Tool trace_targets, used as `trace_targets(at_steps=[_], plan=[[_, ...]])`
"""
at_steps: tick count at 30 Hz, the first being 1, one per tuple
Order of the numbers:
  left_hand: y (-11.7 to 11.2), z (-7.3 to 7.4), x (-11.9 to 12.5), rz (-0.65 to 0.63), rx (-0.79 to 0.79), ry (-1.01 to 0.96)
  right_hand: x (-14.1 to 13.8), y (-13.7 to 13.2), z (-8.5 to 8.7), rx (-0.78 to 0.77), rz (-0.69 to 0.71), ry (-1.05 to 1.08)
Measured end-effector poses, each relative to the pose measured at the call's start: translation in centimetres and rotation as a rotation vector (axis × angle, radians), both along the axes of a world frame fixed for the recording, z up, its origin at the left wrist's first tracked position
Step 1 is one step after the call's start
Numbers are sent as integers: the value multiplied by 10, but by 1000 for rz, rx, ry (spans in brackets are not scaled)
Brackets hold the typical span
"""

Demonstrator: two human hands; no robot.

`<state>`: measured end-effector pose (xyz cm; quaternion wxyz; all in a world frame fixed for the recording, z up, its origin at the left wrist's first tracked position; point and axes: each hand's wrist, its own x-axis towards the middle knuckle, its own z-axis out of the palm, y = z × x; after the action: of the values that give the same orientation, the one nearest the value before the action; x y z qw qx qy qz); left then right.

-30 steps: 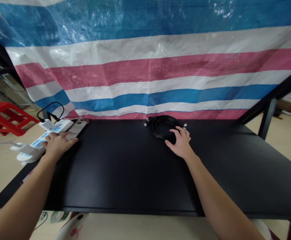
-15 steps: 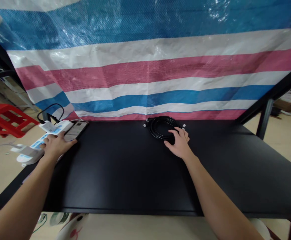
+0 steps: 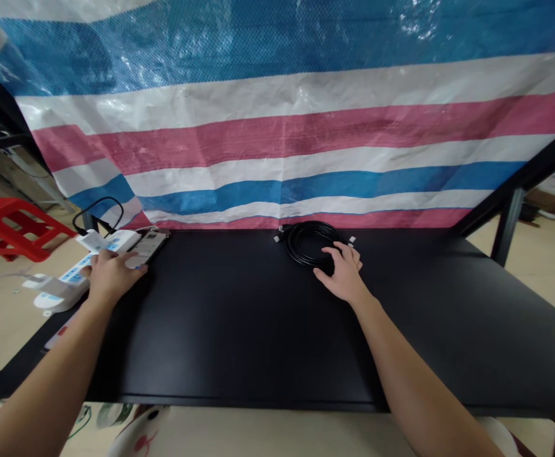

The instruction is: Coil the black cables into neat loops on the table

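A coil of black cable [image 3: 301, 254] with pale connectors lies toward the back of the black table [image 3: 239, 324]. My right hand [image 3: 341, 270] rests at the coil's front right edge, fingers curved and thumb apart, not closed around it. At the left, my left hand [image 3: 113, 273] is spread open over a flat grey-white device [image 3: 151, 244], covering part of it. Right beside that hand is a white power strip [image 3: 75, 274] with white plug adapters in it. Whether the left fingers press on the device cannot be made out.
A striped plastic sheet [image 3: 277, 139] hangs along the table's back edge. Black frame bars [image 3: 508, 225] rise at the right. A red stool [image 3: 23, 228] stands on the floor at the left. A thin black cord [image 3: 99, 202] loops above the power strip.
My left hand has shifted slightly, with its fingers further over the flat device. A white and red item shows more beside my left forearm. My right hand and the coil look still.
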<state>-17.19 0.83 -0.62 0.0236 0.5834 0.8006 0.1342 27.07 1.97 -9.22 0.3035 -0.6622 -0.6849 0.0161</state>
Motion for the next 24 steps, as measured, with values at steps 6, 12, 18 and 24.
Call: trace_targets(at_steps=[6,12,18,24], plan=[[-5,-1,13,96,25,229,1,0,-2,12,5,-12],[-1,1,15,71,-39,263,1,1,-4,27,0,-26],[1,4,15,90,-64,217,1,1,-3,22,8,-10],[8,3,0,135,-118,114,1,2,-3,37,-6,3]])
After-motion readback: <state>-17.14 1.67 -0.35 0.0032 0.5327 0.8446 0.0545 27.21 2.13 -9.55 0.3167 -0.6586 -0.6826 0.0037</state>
